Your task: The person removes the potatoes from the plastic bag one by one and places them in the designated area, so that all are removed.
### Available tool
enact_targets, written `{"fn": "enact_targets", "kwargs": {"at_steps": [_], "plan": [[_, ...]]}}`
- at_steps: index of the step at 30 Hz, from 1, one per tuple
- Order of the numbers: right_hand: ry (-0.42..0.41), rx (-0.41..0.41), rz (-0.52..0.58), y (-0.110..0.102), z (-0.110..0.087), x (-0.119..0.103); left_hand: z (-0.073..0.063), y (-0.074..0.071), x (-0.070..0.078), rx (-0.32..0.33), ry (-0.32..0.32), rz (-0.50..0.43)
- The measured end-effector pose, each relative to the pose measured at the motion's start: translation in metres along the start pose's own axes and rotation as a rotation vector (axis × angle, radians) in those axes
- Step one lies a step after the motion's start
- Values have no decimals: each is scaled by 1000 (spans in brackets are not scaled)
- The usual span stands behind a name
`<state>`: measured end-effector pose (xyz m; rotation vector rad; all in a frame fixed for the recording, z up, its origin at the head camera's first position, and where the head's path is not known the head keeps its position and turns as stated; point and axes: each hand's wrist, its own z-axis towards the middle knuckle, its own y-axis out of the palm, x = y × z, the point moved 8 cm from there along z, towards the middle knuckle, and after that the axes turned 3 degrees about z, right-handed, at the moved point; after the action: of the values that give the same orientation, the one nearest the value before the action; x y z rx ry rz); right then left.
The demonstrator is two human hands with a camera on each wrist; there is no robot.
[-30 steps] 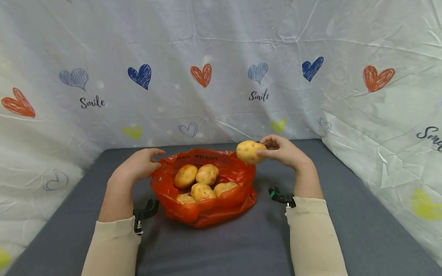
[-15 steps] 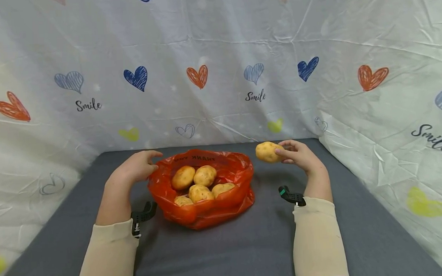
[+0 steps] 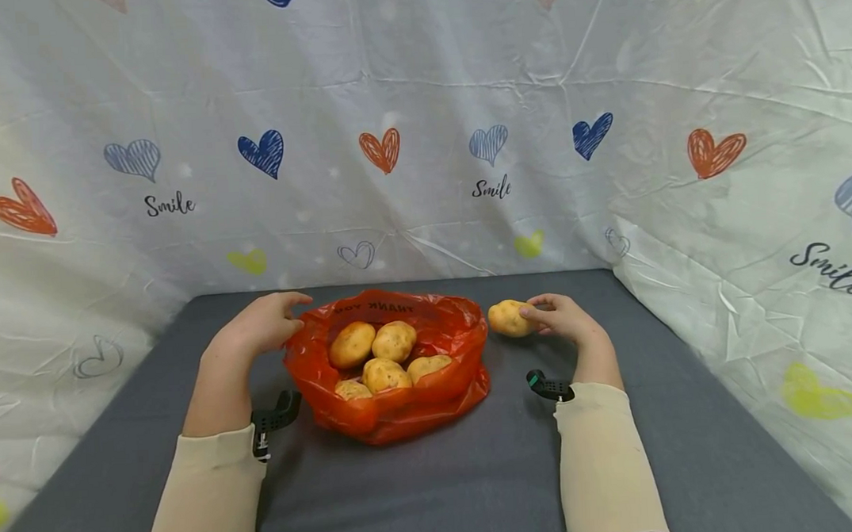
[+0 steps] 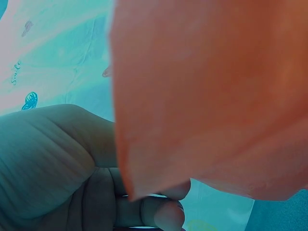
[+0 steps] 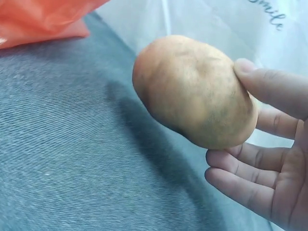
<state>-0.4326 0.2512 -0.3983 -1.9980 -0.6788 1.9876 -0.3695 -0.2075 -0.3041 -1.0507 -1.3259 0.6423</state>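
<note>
A red plastic bag [image 3: 411, 413] with dark lettering stands with its mouth wide on the table. Inside it lie several yellow-brown potatoes [image 3: 393, 341]. At the bag's left rim, my left hand [image 3: 260, 325] holds the plastic; the bag hides part of its thumb and fingers in the left wrist view. To the right of the bag, my right hand [image 3: 565, 319] grips one potato [image 5: 197, 91] between thumb and fingers. In the right wrist view this potato is above the table, with a shadow beneath it.
A dark grey cloth covers the table [image 3: 422, 504]. Behind and along the sides hangs a pale curtain [image 3: 433, 91] printed with hearts and "Smile". Each wrist carries a black camera mount [image 3: 549, 385].
My right hand carries the potato from over the bag's right rim out to the right, then lowers it toward the table. My left hand stays at the bag's left rim.
</note>
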Motion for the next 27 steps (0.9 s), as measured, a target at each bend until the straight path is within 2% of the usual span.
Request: {"fn": "enact_targets", "kwargs": {"at_steps": [9,13,20,27], "plan": [[9,-48,-41,15,5,-2,-1,-1,0,8,0,2],[6,-22,-94,17,7,-1,-1,0,-2,14,-5,14],[-18,84,-244,13,12,-4,-1,1,-2,13,1,10],[-26,106,-274,9,8,-17,-1,-1,0,14,-5,6]]}}
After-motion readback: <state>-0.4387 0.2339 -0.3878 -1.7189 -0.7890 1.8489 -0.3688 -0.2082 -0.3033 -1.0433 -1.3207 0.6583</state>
